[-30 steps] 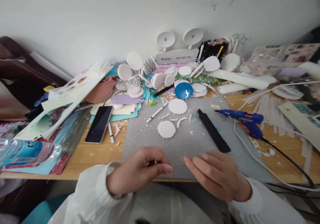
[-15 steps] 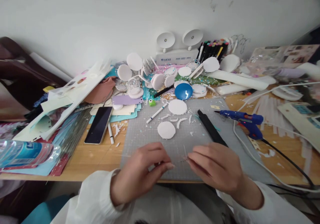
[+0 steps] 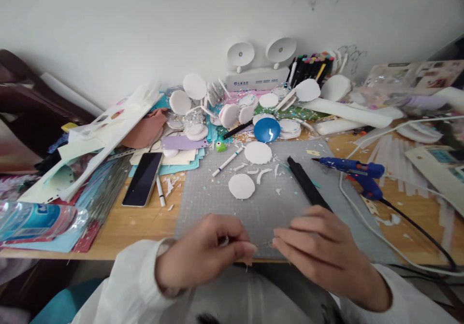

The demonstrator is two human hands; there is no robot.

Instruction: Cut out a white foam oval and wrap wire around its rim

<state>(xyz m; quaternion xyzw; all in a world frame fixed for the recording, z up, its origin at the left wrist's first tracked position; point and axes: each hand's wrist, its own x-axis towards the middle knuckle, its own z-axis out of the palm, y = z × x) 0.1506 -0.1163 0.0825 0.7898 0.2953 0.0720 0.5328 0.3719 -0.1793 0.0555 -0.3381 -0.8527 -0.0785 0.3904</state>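
- Our left hand [image 3: 206, 254] pinches a thin, needle-like sliver [image 3: 264, 243].
- Our right hand [image 3: 322, 251] pinches its other end, over the grey cutting mat [image 3: 217, 193].

Grey gridded cutting mat [image 3: 217, 203], white foam discs [image 3: 241, 186], blue glue gun [image 3: 357, 172].

Two bare hands, left hand [image 3: 206, 254] and right hand [image 3: 322, 251], no rings or watch seen, loose white long sleeves [image 3: 134, 290] ending at each wrist, fabric softly creased behind them
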